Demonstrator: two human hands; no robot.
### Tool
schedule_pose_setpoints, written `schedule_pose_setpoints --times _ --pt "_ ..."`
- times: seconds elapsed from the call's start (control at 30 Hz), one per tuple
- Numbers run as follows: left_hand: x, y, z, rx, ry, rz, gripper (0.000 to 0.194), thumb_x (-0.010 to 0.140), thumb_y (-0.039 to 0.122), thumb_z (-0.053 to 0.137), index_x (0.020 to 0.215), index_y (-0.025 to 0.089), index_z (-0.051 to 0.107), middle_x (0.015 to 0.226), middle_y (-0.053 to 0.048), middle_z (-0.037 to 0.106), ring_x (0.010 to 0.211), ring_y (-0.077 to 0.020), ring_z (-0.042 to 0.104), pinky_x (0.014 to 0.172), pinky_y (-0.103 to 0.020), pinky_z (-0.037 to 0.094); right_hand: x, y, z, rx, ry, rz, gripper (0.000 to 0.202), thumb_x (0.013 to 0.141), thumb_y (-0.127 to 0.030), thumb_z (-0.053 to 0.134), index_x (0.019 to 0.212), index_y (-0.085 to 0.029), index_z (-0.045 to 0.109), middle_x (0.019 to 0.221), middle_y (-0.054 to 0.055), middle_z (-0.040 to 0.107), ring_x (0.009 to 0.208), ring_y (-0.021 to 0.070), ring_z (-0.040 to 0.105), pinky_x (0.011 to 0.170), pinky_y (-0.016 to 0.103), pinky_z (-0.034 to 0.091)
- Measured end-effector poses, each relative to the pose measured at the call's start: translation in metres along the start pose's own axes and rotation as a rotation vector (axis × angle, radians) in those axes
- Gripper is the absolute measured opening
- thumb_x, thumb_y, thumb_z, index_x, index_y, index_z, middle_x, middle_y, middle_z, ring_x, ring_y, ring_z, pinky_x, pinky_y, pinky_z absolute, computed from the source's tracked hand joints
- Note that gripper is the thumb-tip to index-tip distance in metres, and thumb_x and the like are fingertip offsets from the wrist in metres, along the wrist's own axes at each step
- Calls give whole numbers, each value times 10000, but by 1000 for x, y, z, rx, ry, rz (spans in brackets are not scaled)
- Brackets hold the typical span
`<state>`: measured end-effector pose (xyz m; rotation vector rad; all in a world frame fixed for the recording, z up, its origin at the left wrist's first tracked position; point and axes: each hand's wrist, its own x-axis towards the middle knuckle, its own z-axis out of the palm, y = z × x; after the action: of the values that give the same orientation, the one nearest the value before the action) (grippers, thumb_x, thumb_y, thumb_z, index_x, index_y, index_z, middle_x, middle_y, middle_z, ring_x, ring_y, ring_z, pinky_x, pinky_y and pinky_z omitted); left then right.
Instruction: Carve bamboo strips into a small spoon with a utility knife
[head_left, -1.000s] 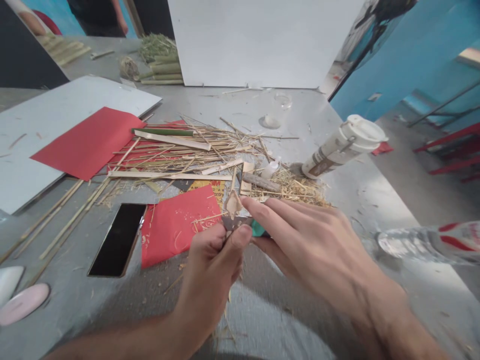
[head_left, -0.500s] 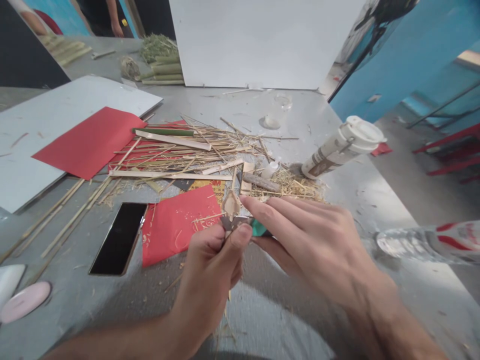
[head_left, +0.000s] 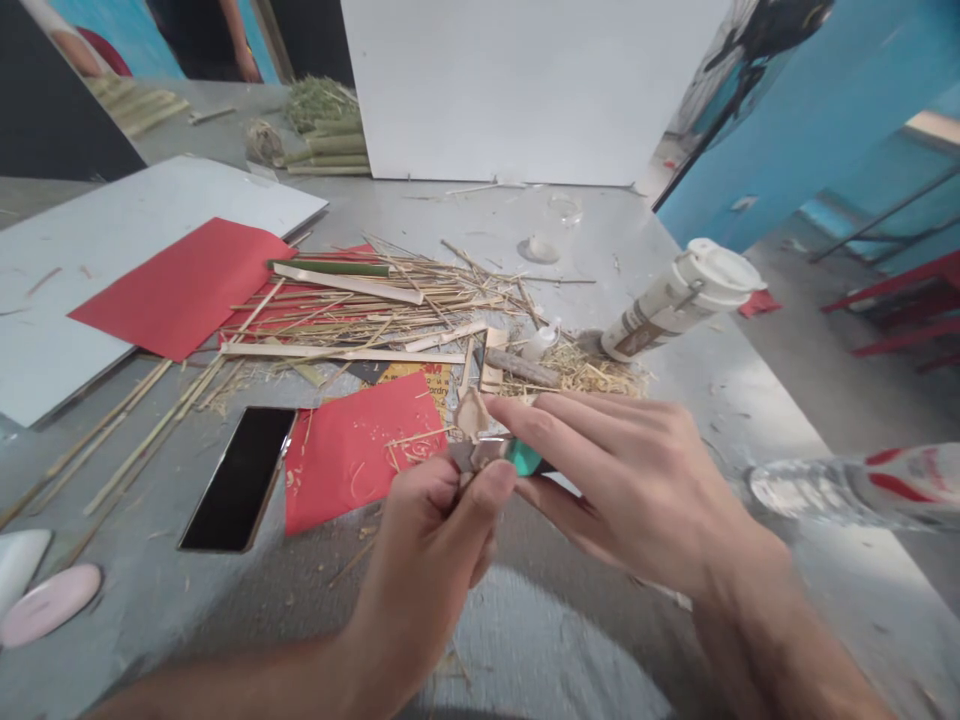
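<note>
My left hand (head_left: 442, 540) is closed around a small pale piece of wood (head_left: 472, 414) shaped like a spoon's bowl. The bowl sticks up above my fingers, and the lower part is hidden in my fist. In my right hand (head_left: 637, 490) is a knife (head_left: 523, 457) with a green and dark handle. Its short metal blade lies across the wood just below the bowl, and my left thumb rests by the blade. The right index finger reaches forward to the side of the bowl. Below both hands is the grey tabletop (head_left: 525, 640).
Thin dry stalks (head_left: 360, 310) and straw shavings (head_left: 600, 372) litter the middle. Left lie a phone (head_left: 238, 478), a red sheet (head_left: 360, 450) and a white board (head_left: 187, 190). Right are a white lidded bottle (head_left: 679, 300) and a clear water bottle (head_left: 847, 488). People stand behind.
Both hands, with the wood and the knife, have shifted slightly right and down. More of the green handle now shows. The things on the table stay where they were.
</note>
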<state>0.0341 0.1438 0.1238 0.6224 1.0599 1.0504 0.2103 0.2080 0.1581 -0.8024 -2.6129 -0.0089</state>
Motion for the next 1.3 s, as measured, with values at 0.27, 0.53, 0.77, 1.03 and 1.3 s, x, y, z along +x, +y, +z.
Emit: schedule_pose_setpoints --times 0.27,0.53,0.77,1.03,1.3 --pt "-2 -5 -2 81 -13 25 415 968 544 741 811 227 523 604 114 332 529 -84 224 480 -236 204 -7 9 -13 109 -90 41 298 1147 -391 512 1300 -168 638 985 81 777 770 198 703 636 317 444" --pt "1 0 -1 93 -61 16 271 1065 487 596 969 248 515 622 113 439 500 -73 259 469 -180 255 -12 20 -27 337 -180 200 313 1184 -411 400 1128 -204 628 797 -19 661 637 141 600 599 277 406" --pt "1 10 -2 67 -79 -35 293 1019 527 631 965 276 489 556 134 433 434 -70 203 382 -154 222 -9 12 -25 284 -162 238 338 1192 -393 395 991 -208 595 713 -51 577 558 114 470 560 270 329" --pt "-1 9 -4 105 -78 24 290 1076 535 592 1016 259 523 519 137 427 411 -61 204 387 -152 208 -7 10 -26 180 -132 252 329 1186 -366 394 906 -233 505 669 -60 502 532 121 409 541 271 288" --pt "1 8 -5 173 -61 108 318 1109 521 561 1000 224 596 541 129 385 446 -60 178 428 -187 204 -14 1 -16 48 -205 325 212 1180 -359 382 1067 -248 525 714 -44 575 560 157 491 554 292 259"
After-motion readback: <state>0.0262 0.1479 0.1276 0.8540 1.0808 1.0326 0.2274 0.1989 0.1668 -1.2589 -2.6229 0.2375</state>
